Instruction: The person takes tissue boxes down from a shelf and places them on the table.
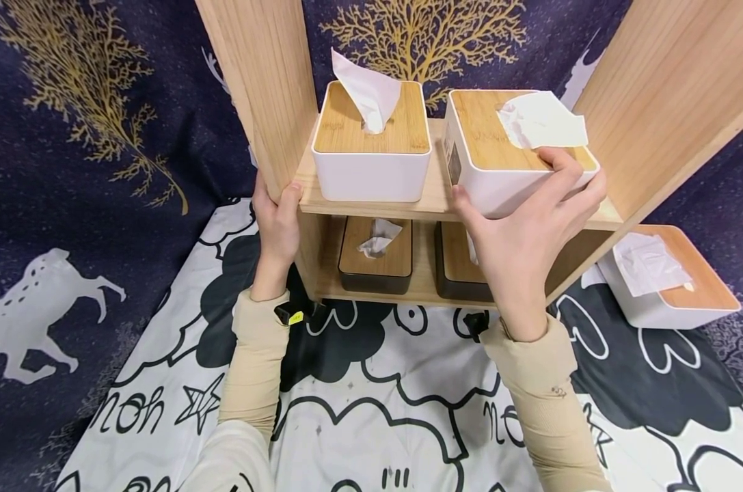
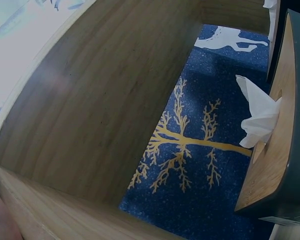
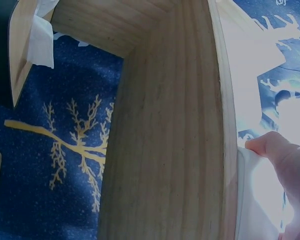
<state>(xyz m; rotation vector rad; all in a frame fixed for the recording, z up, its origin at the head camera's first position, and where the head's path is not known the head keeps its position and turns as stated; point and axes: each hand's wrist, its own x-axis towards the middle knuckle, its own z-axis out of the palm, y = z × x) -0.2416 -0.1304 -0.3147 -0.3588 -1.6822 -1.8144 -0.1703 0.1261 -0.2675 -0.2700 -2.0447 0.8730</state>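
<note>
A wooden shelf unit (image 1: pixel 254 82) stands ahead, and my left hand (image 1: pixel 277 229) grips the edge of its left upright. Over on the right, my right hand (image 1: pixel 528 232) holds a white tissue box (image 1: pixel 478 130) with a wooden lid, on the upper board. The thumb is at its front left, and a finger reaches onto the lid. Another white tissue box (image 1: pixel 371 178) sits beside it on the left, its tissue standing up. In the right wrist view the thumb (image 3: pixel 272 145) lies against the held box's white edge (image 3: pixel 257 195). The other right fingers are partly hidden.
On the lower board are two dark tissue boxes with wooden lids, one at left (image 1: pixel 374 281), one at right (image 1: pixel 460 256) partly behind my right hand. A third white tissue box (image 1: pixel 679 311) rests on the patterned cloth (image 1: pixel 359 437), right of the shelf. Dark blue fabric (image 1: pixel 180 41) hangs behind.
</note>
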